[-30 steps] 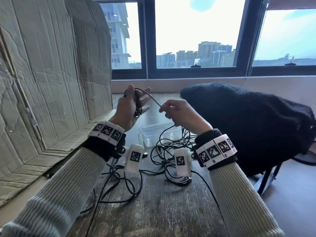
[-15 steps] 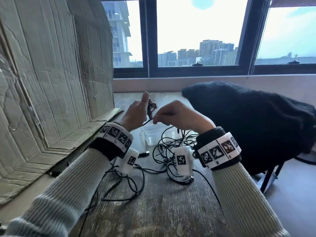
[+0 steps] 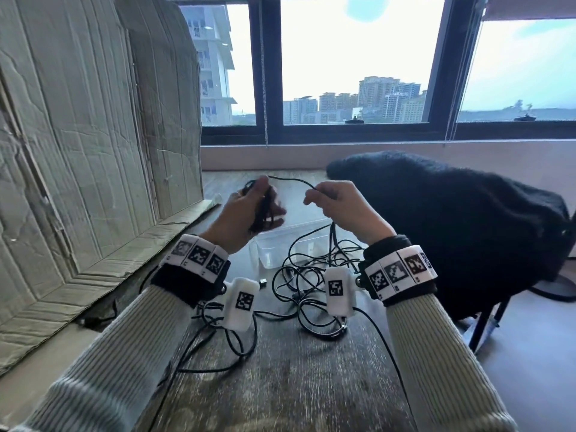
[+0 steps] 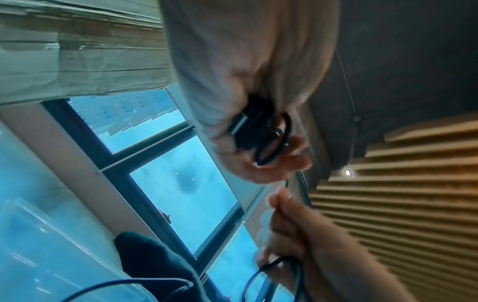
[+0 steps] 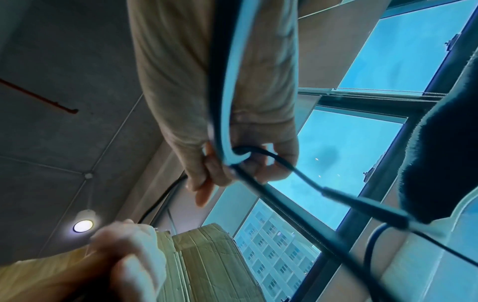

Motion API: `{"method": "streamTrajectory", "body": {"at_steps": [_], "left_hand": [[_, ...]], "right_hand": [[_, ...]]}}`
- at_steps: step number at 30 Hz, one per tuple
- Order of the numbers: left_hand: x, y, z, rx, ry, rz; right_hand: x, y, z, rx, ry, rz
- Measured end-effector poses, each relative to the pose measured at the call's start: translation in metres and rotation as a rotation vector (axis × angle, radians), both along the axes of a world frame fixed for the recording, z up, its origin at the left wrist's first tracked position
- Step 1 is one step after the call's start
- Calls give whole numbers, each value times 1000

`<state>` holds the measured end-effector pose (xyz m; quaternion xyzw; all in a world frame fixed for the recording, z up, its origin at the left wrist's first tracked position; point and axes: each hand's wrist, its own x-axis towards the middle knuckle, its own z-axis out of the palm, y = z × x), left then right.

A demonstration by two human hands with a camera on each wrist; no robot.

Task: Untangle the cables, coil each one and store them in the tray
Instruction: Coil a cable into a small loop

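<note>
Two hands are up: the left hand (image 3: pixel 246 210) and the right hand (image 3: pixel 339 207). One clear tray (image 3: pixel 280 251) sits on one worktop (image 3: pixel 296 385). The tangled cables (image 3: pixel 311 291) cannot be counted.

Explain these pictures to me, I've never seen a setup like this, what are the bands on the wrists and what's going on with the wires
No machine here: a person works with bare hands, wearing a camera on the head and one on each wrist. The patterned wristbands look like tracking markers. The big picture looks down from the head; the other two look along each hand, so they appear tilted. The left hand grips a small coil of black cable. The right hand pinches the same cable's loose part, stretched between the hands. On the wooden table lie a clear plastic tray and a tangle of black cables. Cardboard stands on the left.
</note>
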<state>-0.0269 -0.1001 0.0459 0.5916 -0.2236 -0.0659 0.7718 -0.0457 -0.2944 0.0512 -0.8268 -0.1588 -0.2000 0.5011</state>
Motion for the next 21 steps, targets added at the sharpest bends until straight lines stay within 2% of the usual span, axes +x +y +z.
{"method": "streamTrajectory", "body": {"at_steps": [3,7,10,12,14,18,21], "left_hand": [[7,0,5,-208,98,118],[8,-4,7,-288,105,178],[12,3,11,-458,145,202],[18,12,14,-491,169,293],[26,23,17,-476,154,431],[37,44,17,-319,23,690],[46,62,8,-184,-48,811]], "right_hand": [[4,5,-5,-83,58,20],[13,22,-17,-324,112,46],[16,28,-28,-551,257,131],[11,28,-27,-601,290,151],[3,25,-18,-511,261,122],[-7,-2,1,-259,106,36],[-2,-32,5,43,-9,-121]]}}
